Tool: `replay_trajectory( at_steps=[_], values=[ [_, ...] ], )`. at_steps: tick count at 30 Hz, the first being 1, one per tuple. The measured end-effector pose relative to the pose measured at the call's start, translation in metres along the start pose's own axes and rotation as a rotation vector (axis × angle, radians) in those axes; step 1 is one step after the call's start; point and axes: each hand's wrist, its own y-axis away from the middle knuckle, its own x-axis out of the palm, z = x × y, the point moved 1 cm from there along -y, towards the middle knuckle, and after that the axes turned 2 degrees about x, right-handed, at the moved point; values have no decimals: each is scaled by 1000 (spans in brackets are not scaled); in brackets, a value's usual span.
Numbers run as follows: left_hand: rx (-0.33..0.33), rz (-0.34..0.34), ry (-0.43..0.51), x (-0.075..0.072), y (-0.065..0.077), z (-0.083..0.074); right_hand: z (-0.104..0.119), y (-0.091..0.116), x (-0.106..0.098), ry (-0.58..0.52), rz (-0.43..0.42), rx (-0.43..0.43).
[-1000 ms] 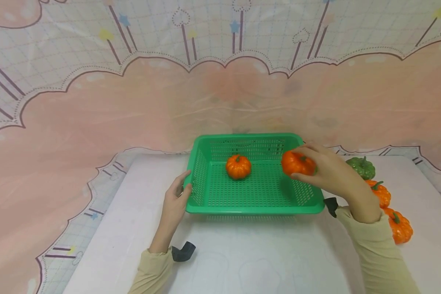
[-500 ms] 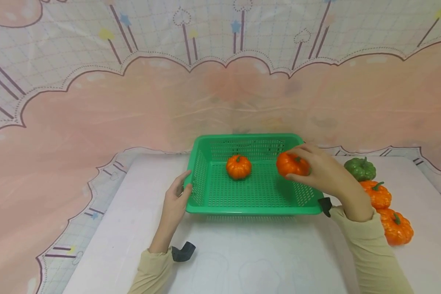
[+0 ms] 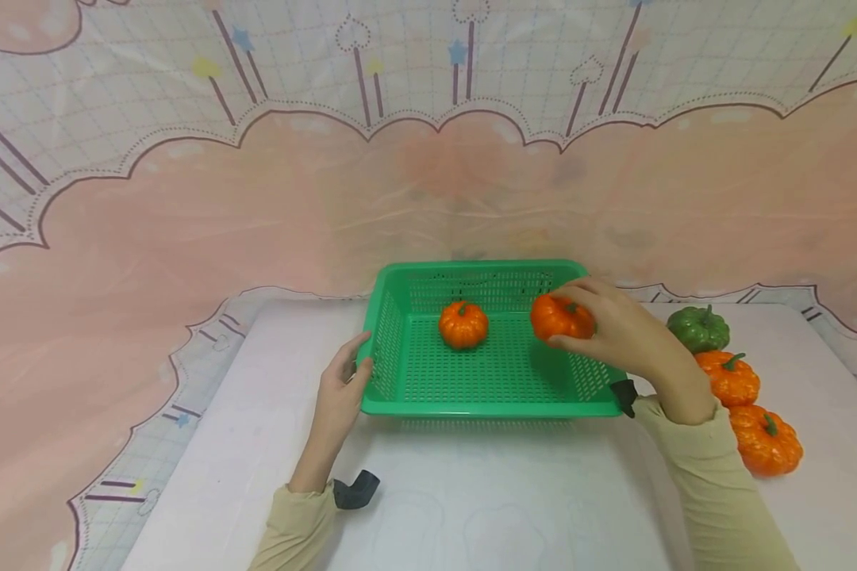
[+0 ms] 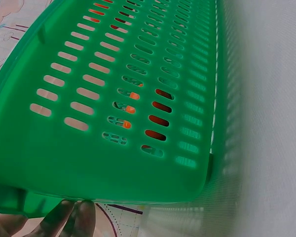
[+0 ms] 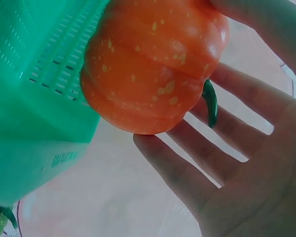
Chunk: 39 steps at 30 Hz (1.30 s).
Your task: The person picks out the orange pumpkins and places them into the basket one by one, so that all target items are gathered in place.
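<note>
Tabletop (image 3: 500, 492) and green basket (image 3: 496, 408) haven't budged; the left hand (image 3: 338, 396) touches the basket's left rim, though whether it pinches I can't tell. The right hand (image 3: 617, 325) has shifted 1 orange pumpkin (image 3: 559, 319) further inward, so it's over the basket, apparently not yet set down. Thumb and fingertips hold its sides, green stem (image 5: 210, 104) palmward.

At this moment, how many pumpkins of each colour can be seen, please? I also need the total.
Orange: 4 (the loose pumpkin in the basket; the held pumpkin in the right hand; the middle pumpkin and the nearest pumpkin on the table)
Green: 1 (the green pumpkin, on the table)
Total: 5
</note>
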Motion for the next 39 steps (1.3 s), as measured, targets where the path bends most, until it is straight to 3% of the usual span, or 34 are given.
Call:
replay_trajectory(
  at_steps=[39],
  values=[
    [-3, -1, 21, 0, -1, 2, -2, -24, 11, 13, 54, -4]
  ],
)
